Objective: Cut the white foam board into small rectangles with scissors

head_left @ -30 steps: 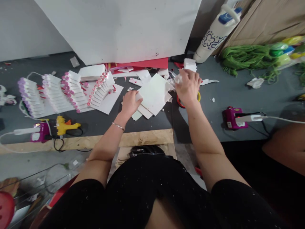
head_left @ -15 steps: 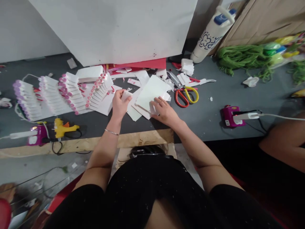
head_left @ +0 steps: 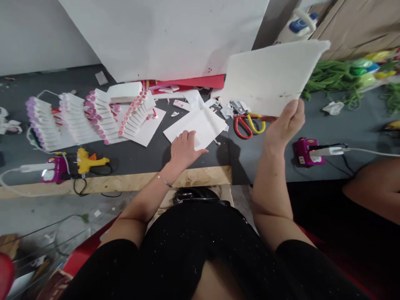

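White sheet (head_left: 265, 77), lying flat earlier, is raised in the right hand (head_left: 285, 123).

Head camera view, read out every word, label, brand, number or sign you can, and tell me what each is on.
No text can be read here.
White bottle: pale-on-blue mark, too blurred to read.
Black bag: pale marking, too small to read.
White sheet in the right hand: dark specks, no lettering that I can make out.
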`<state>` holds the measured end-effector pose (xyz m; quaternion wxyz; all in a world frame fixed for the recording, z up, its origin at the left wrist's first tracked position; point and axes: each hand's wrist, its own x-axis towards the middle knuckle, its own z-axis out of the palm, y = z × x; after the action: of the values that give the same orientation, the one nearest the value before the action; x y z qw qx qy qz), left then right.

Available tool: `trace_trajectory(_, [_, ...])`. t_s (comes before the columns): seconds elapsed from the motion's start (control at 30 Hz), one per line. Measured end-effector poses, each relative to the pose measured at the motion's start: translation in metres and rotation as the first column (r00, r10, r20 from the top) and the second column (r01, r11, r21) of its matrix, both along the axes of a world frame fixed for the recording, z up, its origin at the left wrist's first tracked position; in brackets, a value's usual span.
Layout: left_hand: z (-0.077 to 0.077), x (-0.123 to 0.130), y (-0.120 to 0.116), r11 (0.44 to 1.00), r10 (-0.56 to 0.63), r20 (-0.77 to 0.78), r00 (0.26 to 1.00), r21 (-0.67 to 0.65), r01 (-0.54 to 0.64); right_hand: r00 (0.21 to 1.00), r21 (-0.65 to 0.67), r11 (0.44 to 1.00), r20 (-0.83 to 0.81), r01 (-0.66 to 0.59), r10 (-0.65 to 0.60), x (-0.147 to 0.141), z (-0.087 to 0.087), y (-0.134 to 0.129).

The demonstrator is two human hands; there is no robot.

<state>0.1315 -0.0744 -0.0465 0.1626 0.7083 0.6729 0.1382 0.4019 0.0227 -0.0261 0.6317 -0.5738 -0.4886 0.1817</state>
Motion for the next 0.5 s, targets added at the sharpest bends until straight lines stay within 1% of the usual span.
trace_trajectory(0.07, [-0.003, 0.003, 0.013, 1.0, 0.006, -0.074, 0.997, -0.028, -0.008, 0.97, -0.001, 0.998, -0.237, -0.058, 0.056, 0.009, -0.01, 0.002])
trace_trajectory(0.1, [-0.006, 0.002, 0.018, 0.999, 0.007, -0.096, 0.995, -0.036, -0.01, 0.947, -0.014, 0.997, -0.315, -0.077, 0.069, 0.013, -0.015, 0.002])
trace_trajectory(0.2, [-0.016, -0.007, 0.028, 0.999, 0.005, -0.12, 0.993, -0.044, -0.011, 0.894, -0.081, 0.99, -0.442, -0.117, 0.07, 0.023, -0.03, -0.003])
trace_trajectory(0.27, [-0.015, -0.014, 0.03, 0.999, 0.014, -0.121, 0.993, -0.035, -0.018, 0.87, -0.12, 0.985, -0.492, -0.121, 0.047, 0.027, -0.037, -0.007])
trace_trajectory(0.33, [-0.005, -0.022, 0.033, 0.997, 0.047, -0.131, 0.99, -0.053, -0.054, 0.853, -0.156, 0.981, -0.521, -0.12, 0.022, 0.029, -0.041, -0.009])
trace_trajectory(0.43, [0.025, -0.035, 0.041, 0.973, 0.102, -0.194, 0.976, -0.183, -0.138, 0.818, -0.214, 0.968, -0.575, -0.133, -0.015, 0.031, -0.044, -0.01])
trace_trajectory(0.47, [0.035, -0.041, 0.045, 0.962, 0.094, -0.22, 0.971, -0.232, -0.146, 0.802, -0.237, 0.959, -0.597, -0.157, -0.016, 0.033, -0.045, -0.01])
trace_trajectory(0.5, [0.044, -0.046, 0.049, 0.95, 0.077, -0.25, 0.965, -0.276, -0.148, 0.791, -0.263, 0.941, -0.612, -0.214, 0.009, 0.035, -0.045, -0.011])
